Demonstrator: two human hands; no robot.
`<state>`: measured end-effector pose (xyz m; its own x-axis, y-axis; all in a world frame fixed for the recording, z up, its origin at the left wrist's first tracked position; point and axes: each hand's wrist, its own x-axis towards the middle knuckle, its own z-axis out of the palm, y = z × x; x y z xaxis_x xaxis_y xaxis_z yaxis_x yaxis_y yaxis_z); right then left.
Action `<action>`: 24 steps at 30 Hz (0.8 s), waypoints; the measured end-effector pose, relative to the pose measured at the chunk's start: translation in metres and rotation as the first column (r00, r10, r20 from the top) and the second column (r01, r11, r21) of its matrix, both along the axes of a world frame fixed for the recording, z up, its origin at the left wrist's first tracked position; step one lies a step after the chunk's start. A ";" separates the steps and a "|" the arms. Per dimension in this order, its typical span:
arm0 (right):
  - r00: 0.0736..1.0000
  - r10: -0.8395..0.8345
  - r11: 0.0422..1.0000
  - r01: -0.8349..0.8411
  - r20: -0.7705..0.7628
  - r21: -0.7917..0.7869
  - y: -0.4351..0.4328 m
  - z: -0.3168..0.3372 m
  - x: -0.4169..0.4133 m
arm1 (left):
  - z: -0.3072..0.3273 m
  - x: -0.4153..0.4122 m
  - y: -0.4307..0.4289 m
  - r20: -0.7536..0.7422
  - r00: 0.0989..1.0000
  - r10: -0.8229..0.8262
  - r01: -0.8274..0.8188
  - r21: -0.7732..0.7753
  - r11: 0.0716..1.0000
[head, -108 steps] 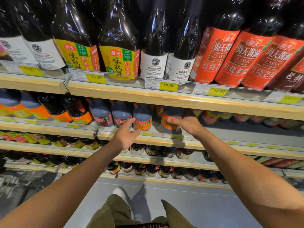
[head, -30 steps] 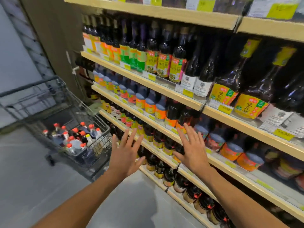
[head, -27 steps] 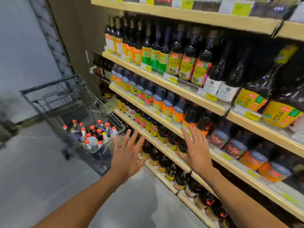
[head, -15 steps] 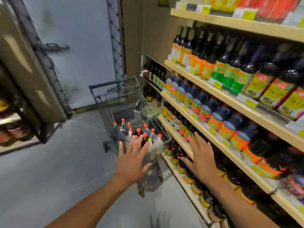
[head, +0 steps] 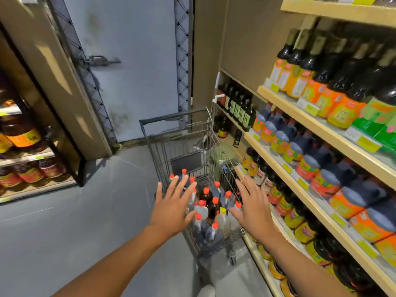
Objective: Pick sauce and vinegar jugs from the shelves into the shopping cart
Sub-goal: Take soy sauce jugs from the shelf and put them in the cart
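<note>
The shopping cart (head: 163, 155) is a grey wire basket on wheels standing on the grey floor (head: 64, 232) just beside the shelves (head: 342, 142) on the right. Its long axis runs along the aisle, parallel to the shelf fronts and away from the person, with the dark handle bar at the far end.

The jugs in the cart (head: 207, 203) are packed close together in its near half. They stand upright, long axis vertical and necks pointing up. Most have red caps and one has a yellow cap. Some bodies are dark and some pale or clear. Blur hides their labels.

Both hands hover above the near end of the cart, palms down. The left grip (head: 171, 209) is released, its fingers straight and spread over the cart's left side. The right grip (head: 255, 211) is released too, fingers splayed, between the cart's right wall and the shelves. Neither holds anything, and I cannot tell whether either touches the cart.

On the shelves, the squat shelf jugs (head: 310, 161) with blue-grey tops and orange labels stand upright in a row along the middle board. The tall dark bottles (head: 321, 67) with orange and green labels stand on the board above.
</note>
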<state>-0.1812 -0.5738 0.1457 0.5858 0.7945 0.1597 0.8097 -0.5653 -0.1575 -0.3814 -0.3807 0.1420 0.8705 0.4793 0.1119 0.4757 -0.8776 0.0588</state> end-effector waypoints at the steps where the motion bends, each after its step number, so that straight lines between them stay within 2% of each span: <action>1: 1.000 0.005 1.000 -0.005 -0.016 -0.020 0.014 -0.003 0.010 | -0.001 0.012 0.014 -0.006 1.000 -0.002 0.002 -0.009 1.000; 8: 0.991 0.084 0.995 -0.090 -0.104 -0.052 0.100 -0.026 0.080 | -0.014 0.100 0.086 -0.120 0.993 -0.009 -0.008 -0.140 0.990; 16: 0.930 0.052 0.987 -0.104 -0.363 -0.125 0.164 -0.050 0.122 | -0.047 0.156 0.161 -0.233 0.972 -0.024 -0.039 -0.263 0.964; 19: 0.871 0.002 0.990 -0.072 -0.492 -0.124 0.181 -0.068 0.129 | -0.059 0.177 0.195 -0.276 0.960 -0.040 -0.046 -0.298 0.953; 22: 0.843 -0.094 0.989 0.017 -0.530 -0.148 0.205 -0.096 0.133 | -0.071 0.198 0.235 -0.292 0.955 -0.058 -0.047 -0.340 0.939; 24: 0.806 -0.179 0.970 0.048 -0.565 -0.238 0.229 -0.108 0.138 | -0.081 0.215 0.267 -0.305 0.947 -0.102 -0.016 -0.361 0.932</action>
<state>-0.0434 -0.3446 0.0374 0.6048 0.6924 -0.3934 0.5320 -0.7189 -0.4474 -0.1665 -0.1139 0.0607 0.8522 0.3972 -0.3405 0.4837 -0.8462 0.2236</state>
